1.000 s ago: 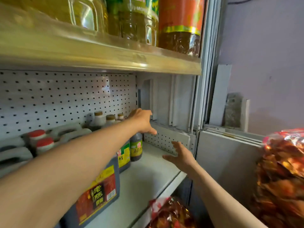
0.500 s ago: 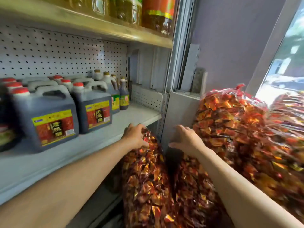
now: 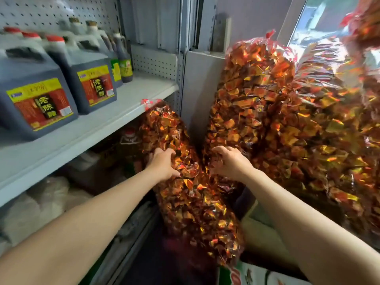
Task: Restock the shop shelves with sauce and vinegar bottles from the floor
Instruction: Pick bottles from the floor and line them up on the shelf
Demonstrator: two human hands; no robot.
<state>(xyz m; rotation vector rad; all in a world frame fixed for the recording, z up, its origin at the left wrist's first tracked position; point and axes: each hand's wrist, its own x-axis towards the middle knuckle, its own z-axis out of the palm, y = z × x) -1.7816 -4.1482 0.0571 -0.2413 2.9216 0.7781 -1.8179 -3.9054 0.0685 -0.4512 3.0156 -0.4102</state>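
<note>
Dark vinegar jugs (image 3: 39, 103) with red caps and red-yellow labels stand in rows on the grey middle shelf (image 3: 131, 97). A slim dark sauce bottle (image 3: 125, 64) stands behind them at the row's right end. Below the shelf edge, my left hand (image 3: 163, 163) is curled onto a long bag of red-gold wrapped sweets (image 3: 189, 204). My right hand (image 3: 230, 162) has its fingers hooked into the lower part of a bigger bag of the same sweets (image 3: 257, 99). Neither hand holds a bottle, and the floor is hidden behind the bags.
A red-capped bottle (image 3: 129, 137) and pale sacks (image 3: 41, 202) sit in shadow on the lower shelf. More sweet bags (image 3: 333, 112) pile up at the right under a window (image 3: 329, 19). A printed carton (image 3: 257, 272) lies at the bottom.
My view has dropped from the upper shelf to the lower one. Both hands came off the shelf, moved down and took hold of the sweet bags, now lower between them.
</note>
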